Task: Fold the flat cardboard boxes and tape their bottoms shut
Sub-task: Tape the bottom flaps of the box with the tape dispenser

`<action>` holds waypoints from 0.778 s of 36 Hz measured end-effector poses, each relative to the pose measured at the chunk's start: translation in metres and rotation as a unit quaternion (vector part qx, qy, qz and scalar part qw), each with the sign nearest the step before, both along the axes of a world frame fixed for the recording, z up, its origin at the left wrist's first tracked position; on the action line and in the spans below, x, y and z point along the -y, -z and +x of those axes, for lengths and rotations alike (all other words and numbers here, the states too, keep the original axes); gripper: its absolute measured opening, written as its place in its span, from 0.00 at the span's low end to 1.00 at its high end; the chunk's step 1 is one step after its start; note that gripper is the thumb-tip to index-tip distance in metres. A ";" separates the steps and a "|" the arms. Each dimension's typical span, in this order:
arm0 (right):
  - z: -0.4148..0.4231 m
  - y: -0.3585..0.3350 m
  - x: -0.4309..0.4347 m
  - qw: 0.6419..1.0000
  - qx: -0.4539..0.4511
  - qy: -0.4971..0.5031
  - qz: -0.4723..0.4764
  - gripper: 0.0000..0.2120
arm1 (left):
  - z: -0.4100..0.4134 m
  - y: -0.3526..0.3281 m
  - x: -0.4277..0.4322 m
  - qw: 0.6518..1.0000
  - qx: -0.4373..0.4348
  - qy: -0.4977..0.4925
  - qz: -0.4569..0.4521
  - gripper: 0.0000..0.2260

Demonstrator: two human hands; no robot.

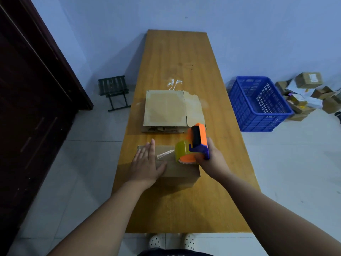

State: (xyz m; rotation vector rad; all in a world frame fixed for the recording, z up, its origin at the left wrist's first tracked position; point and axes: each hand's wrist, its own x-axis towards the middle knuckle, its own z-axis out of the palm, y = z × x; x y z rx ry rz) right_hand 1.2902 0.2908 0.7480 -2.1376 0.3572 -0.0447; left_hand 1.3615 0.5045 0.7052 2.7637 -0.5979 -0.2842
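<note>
Far left of the left hand stands a dark brown wooden door (pixel 27 108). Beyond it, on pale floor tiles, sits a small black slatted folding stool (pixel 114 91), well clear of the table edge.

The left hand (pixel 145 163) lies flat, fingers straight and close together, palm pressed on the left part of the folded brown cardboard box (pixel 181 174). This box stands on the long orange-brown wooden table (pixel 184 209), set between the two hands. Bare tabletop lies open on the near side of the box.

A glossy strip of clear tape (pixel 166 153) runs across the box top from the left fingertips to the roll.

Beyond both hands lies a stack of flat, matt cardboard boxes (pixel 166 109), its edges ragged. More bare table lies behind it.

The right hand (pixel 212 157) is curled round the handle of the orange and purple plastic tape dispenser (pixel 195 145), which rests at the right end of the box's top.

Right of that hand, on the floor, stand a blue perforated plastic crate (pixel 258 104) and a loose pile of cardboard parcels (pixel 310 93).
</note>
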 end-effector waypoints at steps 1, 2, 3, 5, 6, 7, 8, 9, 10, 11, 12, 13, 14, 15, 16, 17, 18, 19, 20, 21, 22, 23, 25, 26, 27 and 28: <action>-0.001 0.001 -0.001 1.000 0.002 0.007 0.008 0.16 | 0.000 0.000 0.000 1.000 0.004 0.002 0.003 0.38; -0.001 0.002 -0.002 1.000 0.003 0.012 0.012 0.15 | 0.000 -0.001 0.000 1.000 0.007 0.004 0.007 0.38; -0.001 0.001 -0.001 1.000 0.004 0.013 0.012 0.15 | 0.000 -0.001 0.000 1.000 0.008 0.005 0.010 0.38; 0.001 -0.001 0.002 1.000 0.006 0.003 -0.006 0.12 | -0.001 -0.002 0.001 1.000 0.006 0.007 0.013 0.38; 0.002 -0.003 0.004 1.000 0.010 -0.006 -0.021 0.12 | -0.001 -0.003 0.001 1.000 0.004 0.007 0.015 0.38; 0.004 -0.005 0.005 0.999 0.012 -0.018 -0.037 0.12 | -0.001 -0.003 0.000 1.000 0.002 0.007 0.018 0.38; 0.006 -0.007 0.006 0.998 0.013 -0.029 -0.053 0.12 | -0.001 -0.004 0.000 1.000 0.000 0.006 0.019 0.38; 0.007 -0.007 0.007 0.997 0.012 -0.037 -0.066 0.13 | -0.001 -0.004 0.000 1.000 -0.003 0.006 0.019 0.38; 0.008 -0.008 0.009 0.996 0.013 -0.041 -0.077 0.13 | -0.001 -0.005 0.000 1.000 -0.007 0.004 0.018 0.39; 0.009 -0.008 0.011 0.995 0.016 -0.040 -0.086 0.13 | -0.001 -0.005 0.000 1.000 -0.013 0.001 0.015 0.39; 0.008 -0.009 0.015 0.995 0.018 -0.035 -0.091 0.14 | -0.002 -0.007 0.001 1.000 -0.020 -0.001 0.014 0.40; 0.008 -0.010 0.018 0.995 0.017 -0.030 -0.095 0.15 | -0.002 -0.008 0.000 1.000 -0.026 -0.001 0.016 0.41; 0.007 -0.010 0.022 0.994 0.014 -0.030 -0.100 0.16 | -0.002 -0.009 0.000 0.999 -0.027 0.002 0.021 0.43; 0.006 -0.011 0.024 0.993 0.008 -0.034 -0.108 0.18 | -0.003 -0.010 0.000 0.999 -0.026 0.007 0.027 0.44; 0.006 -0.012 0.026 0.992 0.000 -0.040 -0.117 0.19 | -0.004 -0.011 0.000 0.999 -0.025 0.012 0.032 0.45; 0.005 -0.012 0.027 0.991 -0.007 -0.044 -0.125 0.20 | -0.004 -0.012 0.000 0.999 -0.024 0.014 0.033 0.46; 0.005 -0.012 0.027 0.991 -0.010 -0.044 -0.129 0.22 | -0.005 -0.014 0.001 0.999 -0.023 0.015 0.034 0.47; 0.006 -0.012 0.026 0.990 -0.009 -0.042 -0.133 0.22 | -0.005 -0.015 0.001 0.999 -0.023 0.015 0.035 0.47; 0.005 -0.012 0.026 0.990 -0.007 -0.041 -0.138 0.22 | -0.005 -0.017 0.002 0.999 -0.023 0.016 0.035 0.47; 0.005 -0.013 0.026 0.988 -0.004 -0.041 -0.149 0.21 | -0.006 -0.018 0.002 0.999 -0.024 0.017 0.035 0.47; 0.004 -0.014 0.028 0.985 -0.002 -0.041 -0.165 0.21 | -0.007 -0.018 0.002 0.999 -0.025 0.016 0.034 0.47; 0.003 -0.016 0.030 0.982 0.000 -0.041 -0.184 0.20 | -0.007 -0.019 0.002 0.999 -0.027 0.016 0.034 0.47; 0.000 -0.019 0.038 0.975 -0.009 -0.037 -0.217 0.20 | -0.007 -0.018 0.003 0.999 -0.023 0.014 0.039 0.47; -0.002 -0.020 0.041 0.973 -0.016 -0.037 -0.229 0.20 | -0.006 -0.017 0.003 0.999 -0.019 0.014 0.042 0.47; -0.003 -0.021 0.044 0.970 -0.023 -0.040 -0.238 0.20 | -0.005 -0.016 0.003 0.999 -0.015 0.015 0.044 0.47; -0.005 -0.021 0.045 0.968 -0.029 -0.043 -0.245 0.20 | -0.005 -0.015 0.003 0.999 -0.012 0.017 0.047 0.47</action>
